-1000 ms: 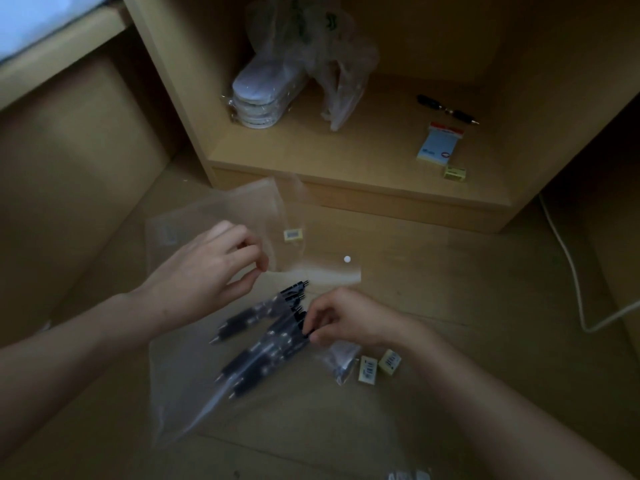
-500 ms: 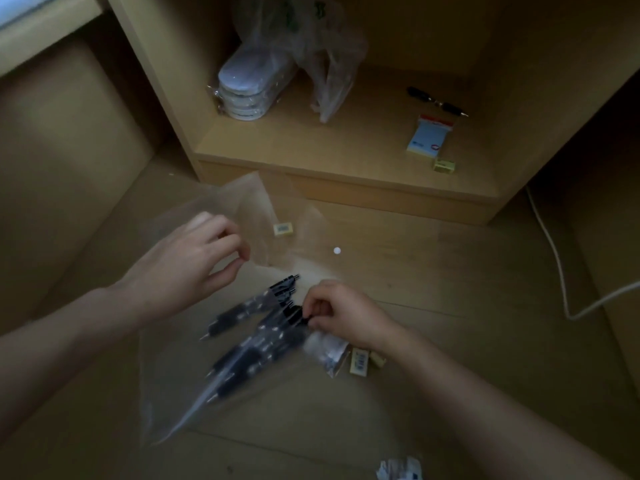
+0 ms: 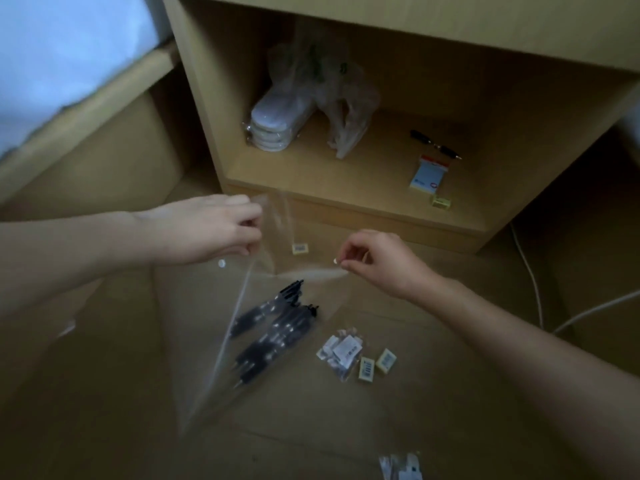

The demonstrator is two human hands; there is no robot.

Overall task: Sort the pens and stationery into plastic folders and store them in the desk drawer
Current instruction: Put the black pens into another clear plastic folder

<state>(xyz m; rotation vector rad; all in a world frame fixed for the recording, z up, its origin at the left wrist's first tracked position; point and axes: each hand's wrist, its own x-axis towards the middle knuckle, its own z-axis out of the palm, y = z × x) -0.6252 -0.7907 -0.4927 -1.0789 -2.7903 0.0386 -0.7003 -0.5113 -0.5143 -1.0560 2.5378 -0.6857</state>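
Observation:
A clear plastic folder hangs lifted off the wooden floor, with several black pens lying inside it. My left hand pinches the folder's flap at its top left edge. My right hand pinches the folder's front edge by the white snap button. A second snap button shows just under my left hand. A small barcode label sticks to the flap between my hands.
On the floor right of the folder lie a small packet and two little boxed erasers. The open cabinet compartment holds stacked white cases, a crumpled plastic bag, a black pen, a notepad and an eraser. A white cable runs at the right.
My right hand let go of the pens and rose to the folder's snap edge. My left hand lifted the flap higher, and the folder now hangs with the pens inside.

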